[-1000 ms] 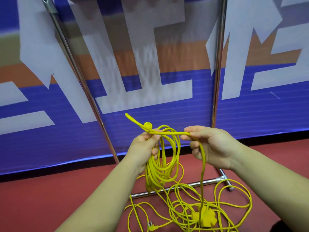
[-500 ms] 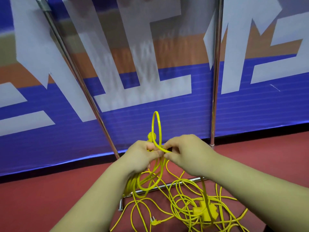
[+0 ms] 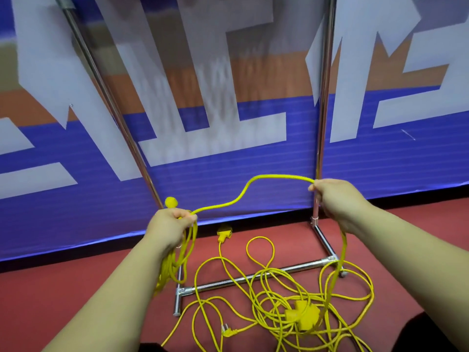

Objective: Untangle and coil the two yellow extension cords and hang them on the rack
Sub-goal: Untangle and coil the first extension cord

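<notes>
Nearest, a loose tangle (image 3: 266, 283) of yellow cord lay on the red floor (image 3: 63, 288), spread over and in front of the base bar of the rack (image 3: 236, 279). A yellow socket block (image 3: 302, 316) sat inside the tangle. A plug (image 3: 228, 332) lay at the tangle's left side, toward the floor's near edge.

Above the floor, the left hand (image 3: 168, 227) was clenched round a coil (image 3: 175, 260) of several loops that hung down from the fist. A round yellow end (image 3: 170, 201) stuck up above the knuckles. From that fist one strand (image 3: 253, 185) arched up and across to the right hand (image 3: 335, 201), whose curled fingers gripped it. Below that grip the strand dropped down into the tangle. The two hands were well apart.

Farther back, a second block (image 3: 224, 233) lay on the floor near the foot of the banner (image 3: 228, 161), its cord trailing toward the tangle. The rack's two chrome posts (image 3: 321, 123) rose from the base. The blue, white and orange banner stood behind them.
</notes>
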Available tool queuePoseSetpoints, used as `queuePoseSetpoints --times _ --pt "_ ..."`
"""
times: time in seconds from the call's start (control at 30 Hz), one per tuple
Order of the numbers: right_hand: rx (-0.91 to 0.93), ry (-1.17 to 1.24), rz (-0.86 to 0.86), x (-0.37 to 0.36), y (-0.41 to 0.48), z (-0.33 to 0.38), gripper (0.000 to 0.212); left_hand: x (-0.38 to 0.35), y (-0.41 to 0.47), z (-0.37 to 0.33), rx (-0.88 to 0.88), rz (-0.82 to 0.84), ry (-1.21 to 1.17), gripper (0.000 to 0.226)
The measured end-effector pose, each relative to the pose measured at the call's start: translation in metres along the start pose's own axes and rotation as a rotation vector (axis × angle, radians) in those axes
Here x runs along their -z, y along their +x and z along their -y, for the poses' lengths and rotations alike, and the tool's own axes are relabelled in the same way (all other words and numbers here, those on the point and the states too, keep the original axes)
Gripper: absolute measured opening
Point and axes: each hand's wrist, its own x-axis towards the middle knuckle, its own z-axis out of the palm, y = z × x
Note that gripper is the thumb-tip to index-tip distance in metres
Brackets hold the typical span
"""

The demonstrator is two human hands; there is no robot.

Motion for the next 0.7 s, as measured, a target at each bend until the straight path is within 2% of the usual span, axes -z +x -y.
queuePoseSetpoints --times 0.13,0.23,0.33,0.4,0.47,0.53,0.6,0.63,0.7 --pt "-0.042 -0.365 0.142 0.004 -0.002 -0.01 0.021 0.019 0.0 0.004 -0.007 -0.094 -0.052 0.012" --pt "0.127 -0.711 0.221 -0.013 -0.008 -0.007 0.019 0.023 -0.004 -0.003 -0.033 -0.143 -0.142 0.013" --pt "0.224 -0.563 0.164 -0.024 -0.01 -0.007 0.018 0.024 -0.011 -0.012 -0.065 -0.138 -0.127 0.012" --pt "0.283 -0.591 0.157 -0.03 -0.008 -0.011 0.022 0.023 -0.017 -0.016 -0.092 -0.11 -0.096 0.01" --pt "0.334 -0.714 0.116 -0.038 -0.01 -0.012 0.039 0.021 -0.023 -0.021 -0.115 -0.082 -0.037 0.01" --pt "0.397 -0.815 0.054 -0.046 -0.015 -0.009 0.066 0.017 -0.029 -0.027 -0.137 -0.049 0.005 0.011" --pt "0.537 -0.958 -0.054 -0.056 -0.027 -0.005 0.088 0.012 -0.035 -0.033 -0.163 -0.016 0.029 0.011" --pt "0.656 -1.023 -0.095 -0.062 -0.034 -0.002 0.093 0.009 -0.038 -0.036 -0.179 -0.004 0.043 0.011" --pt "0.891 -1.068 -0.111 -0.074 -0.044 -0.001 0.089 0.004 -0.044 -0.042 -0.21 0.018 0.062 0.011"
